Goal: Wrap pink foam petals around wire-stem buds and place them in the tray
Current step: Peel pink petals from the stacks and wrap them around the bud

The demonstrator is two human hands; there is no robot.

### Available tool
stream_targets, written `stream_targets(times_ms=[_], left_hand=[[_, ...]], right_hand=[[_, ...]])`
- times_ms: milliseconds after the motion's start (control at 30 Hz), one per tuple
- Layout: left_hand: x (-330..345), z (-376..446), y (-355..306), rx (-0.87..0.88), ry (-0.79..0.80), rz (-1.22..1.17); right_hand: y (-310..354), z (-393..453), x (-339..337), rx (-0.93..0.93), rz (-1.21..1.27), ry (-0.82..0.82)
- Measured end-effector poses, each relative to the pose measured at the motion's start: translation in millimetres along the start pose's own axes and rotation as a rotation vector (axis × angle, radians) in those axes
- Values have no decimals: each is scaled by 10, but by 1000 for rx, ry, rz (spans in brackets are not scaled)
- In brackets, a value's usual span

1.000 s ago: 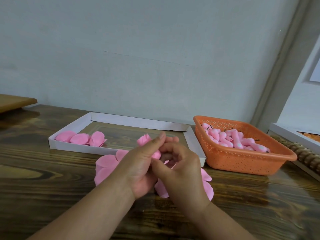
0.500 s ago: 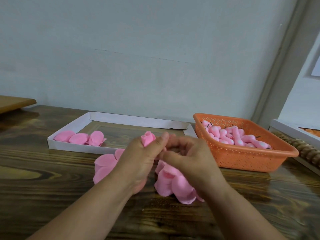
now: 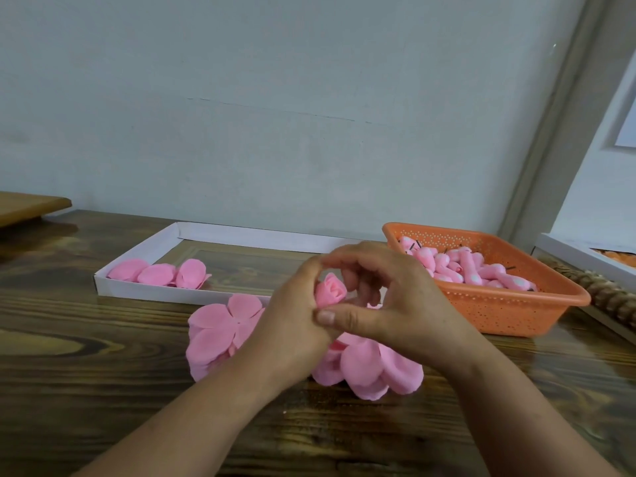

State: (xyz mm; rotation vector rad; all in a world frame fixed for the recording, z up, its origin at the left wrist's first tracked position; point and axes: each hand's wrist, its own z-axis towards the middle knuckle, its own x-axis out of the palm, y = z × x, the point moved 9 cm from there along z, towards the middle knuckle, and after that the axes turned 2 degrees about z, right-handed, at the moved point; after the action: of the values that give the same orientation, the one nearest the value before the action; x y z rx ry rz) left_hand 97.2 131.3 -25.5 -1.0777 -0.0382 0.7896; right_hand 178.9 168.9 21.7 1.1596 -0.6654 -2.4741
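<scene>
A pink foam bud (image 3: 330, 290) with petals rolled around it sits between both hands above the table. My left hand (image 3: 292, 321) grips it from the left, fingers curled round its side. My right hand (image 3: 389, 304) arches over it, thumb pressing at its base and fingers curled around the far side. The wire stem is hidden. Loose pink foam petals (image 3: 223, 325) lie on the table under my hands, more petals (image 3: 375, 370) to the right. The white tray (image 3: 137, 290) behind holds three wrapped pink pieces (image 3: 161, 271) at its left end.
An orange perforated basket (image 3: 499, 311) at the right holds several pink wire-stem buds (image 3: 461, 266). A wooden board (image 3: 31, 203) sits at the far left. A second white tray edge (image 3: 578, 256) and a ribbed wooden object (image 3: 605, 294) lie at the far right. The wall stands close behind.
My right hand has moved up and over the bud, its thumb now at the base. The bud has turned in my fingers and looks more tightly wrapped.
</scene>
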Motion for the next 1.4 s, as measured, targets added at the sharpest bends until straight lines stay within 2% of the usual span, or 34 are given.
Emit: stream_targets(times_ms=[200,367,500,733,900,1233,1400], left_hand=[[85,-35,-101,78,72,-18],[180,-48,-117,51,151,-122],[234,-40,-112,41,217,-155],[369,-54,-127,-7,373,-242],[424,-50,-198,-4,425,-279],[432,25,-197,-48,436,-351],[437,223,-109,-166,437,-284]], right_hand=[[-9,7,51,39,88,101],[-75,17,94,91,155,243],[-52,8,96,72,195,295],[-95,-10,74,85,305,285],[-81,-9,26,51,276,272],[-216,5,-21,146,392,241],[-247,135,-180,149,343,97]])
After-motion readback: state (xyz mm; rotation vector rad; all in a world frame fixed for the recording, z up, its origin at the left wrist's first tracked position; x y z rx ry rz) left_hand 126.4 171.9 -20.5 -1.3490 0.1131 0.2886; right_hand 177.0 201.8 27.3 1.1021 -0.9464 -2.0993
